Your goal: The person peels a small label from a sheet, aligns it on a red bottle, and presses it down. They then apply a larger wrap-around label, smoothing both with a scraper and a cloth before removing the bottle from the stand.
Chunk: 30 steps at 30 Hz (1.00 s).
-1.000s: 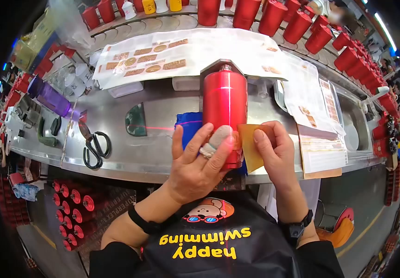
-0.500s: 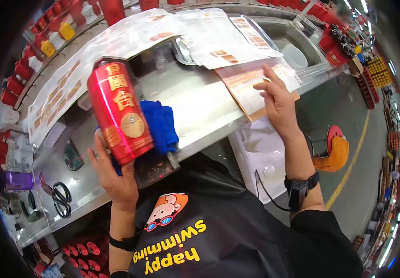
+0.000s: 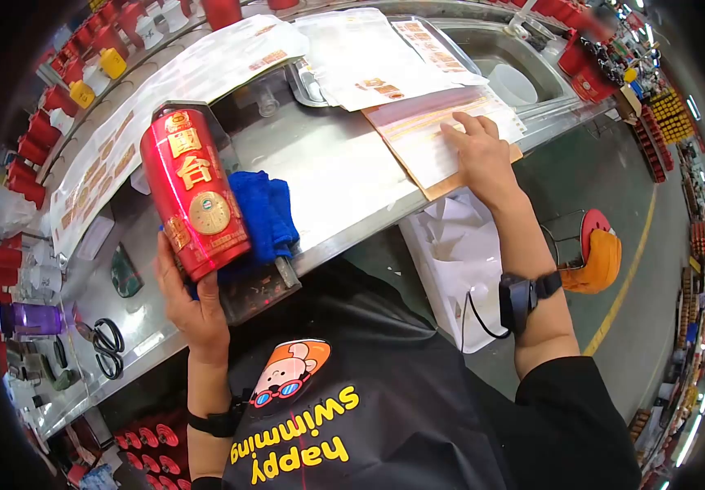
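A red bottle (image 3: 193, 192) with gold characters and a round gold emblem lies tilted on a dark stand at the left. My left hand (image 3: 193, 306) is at its lower end, thumb and fingers apart, touching or almost touching it. Beside the bottle lies a folded blue cloth (image 3: 264, 214). My right hand (image 3: 481, 155) is over a stack of printed sheets (image 3: 418, 139) at the table edge, its fingers bent and apart. Whether the fingertips touch the top sheet is hard to tell.
White label sheets (image 3: 352, 49) cover the table's back. A sink (image 3: 483, 49) is at the back right. Black scissors (image 3: 107, 347) and a purple jar (image 3: 35, 318) lie left. A white bin (image 3: 450, 253) and a stool with orange cloth (image 3: 602, 260) stand beyond the front edge.
My right hand has come down and left onto the sheets, its fingers more bent. The view has shifted, so the bottle and the table items appear slightly further left.
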Each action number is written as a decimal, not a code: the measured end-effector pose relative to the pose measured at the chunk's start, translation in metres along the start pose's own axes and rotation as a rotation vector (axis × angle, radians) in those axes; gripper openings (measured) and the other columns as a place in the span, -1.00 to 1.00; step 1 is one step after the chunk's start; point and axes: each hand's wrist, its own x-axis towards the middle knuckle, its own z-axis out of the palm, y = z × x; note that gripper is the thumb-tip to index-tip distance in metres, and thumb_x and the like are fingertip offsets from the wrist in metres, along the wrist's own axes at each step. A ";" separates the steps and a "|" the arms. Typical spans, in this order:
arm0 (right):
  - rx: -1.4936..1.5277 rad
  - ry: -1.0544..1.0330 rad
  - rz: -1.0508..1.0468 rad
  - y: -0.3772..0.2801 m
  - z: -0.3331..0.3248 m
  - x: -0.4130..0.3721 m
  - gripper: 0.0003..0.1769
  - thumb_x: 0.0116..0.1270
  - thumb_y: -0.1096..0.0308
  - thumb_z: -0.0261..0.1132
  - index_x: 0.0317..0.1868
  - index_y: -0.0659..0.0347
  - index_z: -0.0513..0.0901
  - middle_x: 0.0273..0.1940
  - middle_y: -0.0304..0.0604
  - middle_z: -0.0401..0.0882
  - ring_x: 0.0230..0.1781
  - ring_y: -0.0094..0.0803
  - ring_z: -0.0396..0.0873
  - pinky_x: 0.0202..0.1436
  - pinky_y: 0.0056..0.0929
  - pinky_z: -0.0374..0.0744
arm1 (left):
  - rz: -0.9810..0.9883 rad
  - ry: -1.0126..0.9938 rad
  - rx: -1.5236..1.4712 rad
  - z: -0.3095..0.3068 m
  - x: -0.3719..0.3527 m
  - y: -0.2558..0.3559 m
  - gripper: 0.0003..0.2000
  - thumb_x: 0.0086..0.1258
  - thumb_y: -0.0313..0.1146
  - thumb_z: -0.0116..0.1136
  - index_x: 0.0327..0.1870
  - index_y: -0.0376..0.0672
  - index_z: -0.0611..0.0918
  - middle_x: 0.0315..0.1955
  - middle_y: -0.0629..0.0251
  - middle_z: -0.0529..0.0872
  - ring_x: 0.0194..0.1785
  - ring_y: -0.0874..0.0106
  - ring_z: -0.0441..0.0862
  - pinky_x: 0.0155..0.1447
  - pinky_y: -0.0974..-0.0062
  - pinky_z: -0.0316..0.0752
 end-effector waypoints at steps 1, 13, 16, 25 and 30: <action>-0.028 -0.061 0.026 -0.002 0.000 0.004 -0.62 0.27 0.50 0.21 0.06 0.03 0.75 0.29 -0.16 0.55 0.35 -0.06 0.40 0.11 0.01 0.55 | -0.002 0.001 0.000 0.000 0.000 -0.001 -0.27 0.54 0.07 0.10 0.49 -0.38 0.30 0.45 -0.02 0.42 0.48 0.06 0.37 0.62 0.09 -0.03; 0.079 0.008 0.010 0.008 0.008 0.007 -0.76 0.24 0.51 0.29 -0.11 0.17 0.78 0.10 -0.09 0.66 0.22 -0.04 0.51 0.26 -0.16 0.53 | -0.072 0.018 -0.130 0.003 -0.002 0.001 -0.27 0.52 0.02 0.16 0.51 -0.35 0.28 0.37 -0.11 0.48 0.45 0.04 0.40 0.53 0.20 0.19; 0.152 0.004 -0.056 -0.001 0.009 0.004 -0.79 0.28 0.50 0.29 -0.12 0.17 0.78 0.04 -0.11 0.68 0.17 -0.03 0.53 0.23 -0.17 0.54 | -0.037 0.023 -0.085 0.003 -0.002 -0.002 -0.26 0.51 0.02 0.18 0.51 -0.35 0.29 0.36 -0.11 0.49 0.44 0.04 0.41 0.52 0.20 0.20; 0.402 -0.117 -0.068 -0.022 -0.001 0.016 -0.65 0.32 0.35 0.37 0.12 0.15 0.68 0.32 0.08 0.43 0.32 0.05 0.40 0.41 -0.15 0.39 | -0.046 -0.030 -0.038 -0.001 -0.002 -0.002 -0.23 0.49 0.05 0.18 0.51 -0.38 0.27 0.39 -0.07 0.47 0.46 -0.01 0.38 0.58 0.12 0.09; 0.412 0.055 -0.160 -0.017 0.008 0.022 -0.90 0.20 0.48 0.33 -0.26 0.24 0.59 0.13 0.09 0.52 0.21 0.06 0.45 0.31 -0.11 0.42 | 0.089 -0.059 0.191 -0.016 0.004 0.008 -0.23 0.44 -0.13 0.24 0.51 -0.44 0.22 0.41 -0.11 0.42 0.44 0.00 0.40 0.59 -0.12 -0.07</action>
